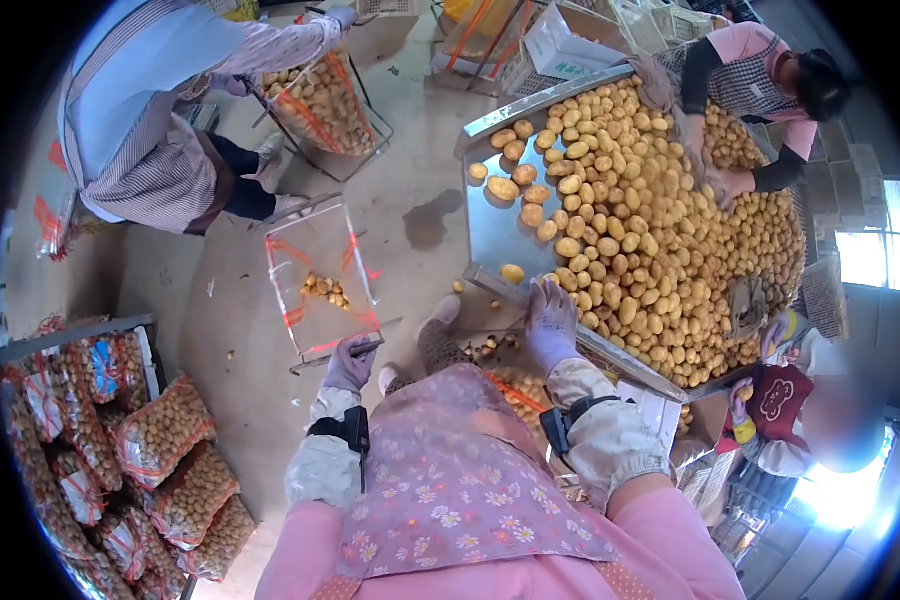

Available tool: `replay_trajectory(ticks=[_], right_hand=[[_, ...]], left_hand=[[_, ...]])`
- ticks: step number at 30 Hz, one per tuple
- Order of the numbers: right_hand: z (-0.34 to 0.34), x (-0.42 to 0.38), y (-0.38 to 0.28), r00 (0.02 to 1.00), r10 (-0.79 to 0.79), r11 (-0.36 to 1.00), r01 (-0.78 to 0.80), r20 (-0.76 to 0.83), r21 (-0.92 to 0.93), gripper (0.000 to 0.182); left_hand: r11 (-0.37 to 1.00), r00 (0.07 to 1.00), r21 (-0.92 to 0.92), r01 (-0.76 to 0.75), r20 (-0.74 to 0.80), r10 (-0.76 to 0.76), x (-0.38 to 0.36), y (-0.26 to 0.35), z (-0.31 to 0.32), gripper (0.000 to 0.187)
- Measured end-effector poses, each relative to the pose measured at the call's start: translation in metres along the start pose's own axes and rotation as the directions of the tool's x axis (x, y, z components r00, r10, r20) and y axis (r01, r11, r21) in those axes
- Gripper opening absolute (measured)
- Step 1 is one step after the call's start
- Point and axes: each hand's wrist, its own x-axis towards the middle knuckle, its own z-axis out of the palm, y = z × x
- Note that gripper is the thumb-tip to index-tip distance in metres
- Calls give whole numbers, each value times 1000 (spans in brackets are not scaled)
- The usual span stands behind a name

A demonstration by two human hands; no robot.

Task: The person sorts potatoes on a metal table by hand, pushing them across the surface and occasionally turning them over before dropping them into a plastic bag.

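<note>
My left hand (349,364), in a purple glove, is closed round the near bar of a metal bag stand (288,318). A clear bag with orange stripes hangs in that stand, and a few potatoes (325,290) lie at its bottom. My right hand (552,325), also gloved, rests at the near rim of a metal sorting table (492,284), fingers stretched out over the edge. Many potatoes (630,240) are heaped across the table. One single potato (512,273) lies on the bare metal just left of my right fingertips.
Full potato bags (165,430) are stacked at lower left. One person (160,120) stands at a filled bag (325,105) in another stand. Across the table, a person's hands (725,185) work in the heap. Another person (780,400) is at right. Stray potatoes lie on the floor.
</note>
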Motion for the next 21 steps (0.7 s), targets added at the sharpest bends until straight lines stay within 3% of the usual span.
replay_trajectory(ticks=[1, 4, 5, 6, 8, 10, 12, 16, 18, 19, 20, 21], right_hand=[[0, 1, 1, 999, -23, 1000, 23, -26, 0, 53], [2, 1, 5, 998, -58, 998, 58, -35, 1, 56], [3, 2, 6, 991, -85, 996, 87, -104, 13, 56], [2, 4, 6, 991, -79, 997, 80, -106, 7, 56], [-3, 5, 7, 991, -95, 993, 101, -91, 55, 54], [-5, 7, 7, 988, -100, 994, 106, -119, 42, 54], [-10, 8, 7, 987, -136, 990, 139, -84, 31, 55], [-21, 14, 7, 988, -138, 980, 146, -68, 137, 52], [-13, 13, 14, 985, -150, 980, 159, -83, 122, 50], [-15, 13, 15, 987, -155, 976, 161, -50, 144, 50], [-16, 12, 16, 987, -160, 973, 160, -18, 167, 50], [-17, 12, 18, 988, -156, 971, 157, -17, 178, 50]], left_hand=[[1000, 1000, 11, -15, 9, 15, 10, 25, 6, 34], [990, 997, -115, 76, 37, -73, 45, 10, 48, 31], [996, 990, 13, 94, 101, -94, 56, 19, 55, 32], [996, 990, 10, 89, 108, -89, 67, 14, 66, 32], [981, 995, -192, 25, 100, -6, 86, -8, 97, 35], [983, 992, -182, 30, 124, -7, 103, 6, 114, 36], [933, 964, -285, 220, 208, -164, 118, 33, 125, 38], [834, 949, -456, 309, 201, -242, 129, 25, 154, 40], [388, 890, -832, 396, 243, -387, 121, 29, 158, 42], [559, 922, -751, 351, 172, -348, 119, 29, 161, 45], [566, 920, -744, 354, 169, -353, 114, 28, 159, 45], [786, 933, -506, 355, 145, -328, 111, 43, 154, 45]])
